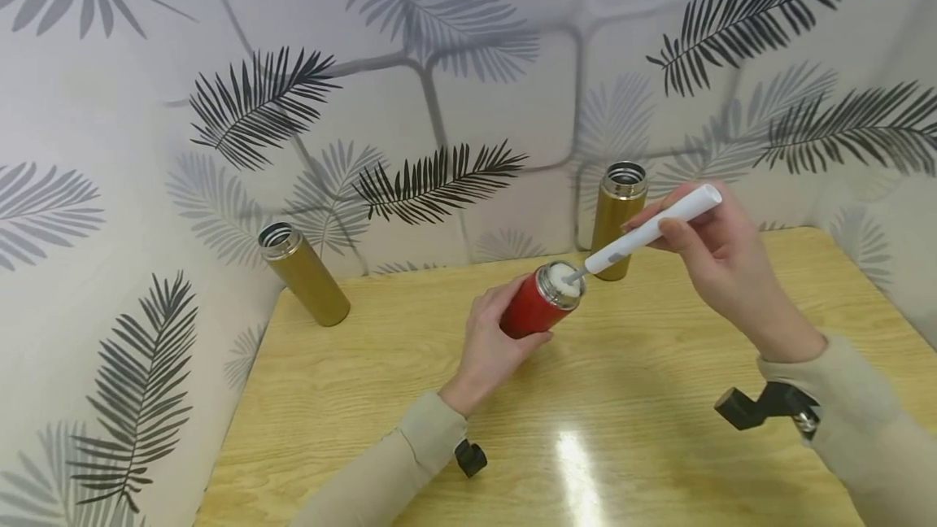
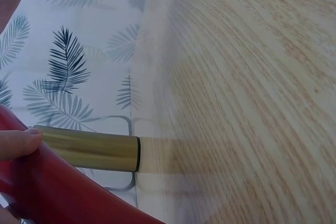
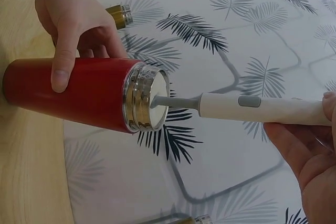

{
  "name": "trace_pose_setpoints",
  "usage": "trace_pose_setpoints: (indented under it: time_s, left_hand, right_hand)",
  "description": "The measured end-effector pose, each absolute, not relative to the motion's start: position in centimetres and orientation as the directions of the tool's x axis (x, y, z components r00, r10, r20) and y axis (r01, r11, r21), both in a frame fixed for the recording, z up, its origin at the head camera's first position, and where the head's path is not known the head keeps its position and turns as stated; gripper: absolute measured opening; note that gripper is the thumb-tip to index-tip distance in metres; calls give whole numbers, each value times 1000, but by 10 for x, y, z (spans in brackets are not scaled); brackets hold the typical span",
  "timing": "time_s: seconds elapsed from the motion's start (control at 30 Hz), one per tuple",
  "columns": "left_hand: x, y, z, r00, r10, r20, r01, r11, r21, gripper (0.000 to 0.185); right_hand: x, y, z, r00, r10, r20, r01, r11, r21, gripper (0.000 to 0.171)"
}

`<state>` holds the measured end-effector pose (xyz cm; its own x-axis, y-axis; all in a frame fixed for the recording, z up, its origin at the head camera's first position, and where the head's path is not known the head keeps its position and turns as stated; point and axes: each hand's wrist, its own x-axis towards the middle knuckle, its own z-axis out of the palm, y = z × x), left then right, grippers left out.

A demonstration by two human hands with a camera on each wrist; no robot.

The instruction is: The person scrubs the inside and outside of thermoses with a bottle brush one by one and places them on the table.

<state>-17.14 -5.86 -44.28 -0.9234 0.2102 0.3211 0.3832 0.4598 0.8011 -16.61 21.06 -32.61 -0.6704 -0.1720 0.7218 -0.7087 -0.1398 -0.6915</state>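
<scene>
1. Left grip (image 1: 489,348) is curling its fingers and thumb around the body of a red cylindrical bottle with a shiny metal neck (image 1: 533,307); right grip (image 1: 721,254) is pinching a slim white cylindrical handle (image 1: 651,230) between thumb and fingers, closed to the handle's width.
2. Behind everything, a pale wall covering with grey and black feather-like leaves (image 1: 432,185) is rising from the far edge of the bench.
3. Below, a yellowish wood-grained bench (image 1: 410,364) is reflecting a bright streak of light near the front.
4. Beige sleeves (image 1: 432,437) are covering both forearms, each wrist wearing a small black device (image 1: 471,458).
5. The red bottle is tilting, its mouth pointing towards the right grip; I cannot tell whether its base is touching the bench.
6. Two gold cylindrical bottles with silvery threaded necks are standing uncapped near the far edge: one (image 1: 313,283) at the left corner, the other (image 1: 615,226) partly hiding behind the white handle.
7. A white rounded mass (image 1: 562,279) is filling the red bottle's mouth.
8. A thin grey stem (image 3: 178,102) is running from the handle to that mass, touching it.
9. A grey oval patch (image 3: 249,101) is marking the handle's side.
</scene>
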Motion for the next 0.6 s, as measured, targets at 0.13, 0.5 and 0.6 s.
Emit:
trace_pose_setpoints:
  time_s: [0.13, 0.5, 0.6]
  left_hand:
    - [-173, -58, -442, -919, 210, 333, 394, 465, 793, 77]
    - [-183, -51, -439, -922, 178, 343, 386, 486, 785, 77]
    - [-185, -45, -433, -900, 192, 391, 433, 489, 757, 76]
  right_hand:
    - [-169, 212, -328, -669, -173, 723, -709, -145, -690, 17]
    - [-190, 219, -335, -669, -223, 709, -706, -105, -700, 16]
    - [-196, 217, -342, -658, -265, 705, -730, -7, -684, 16]
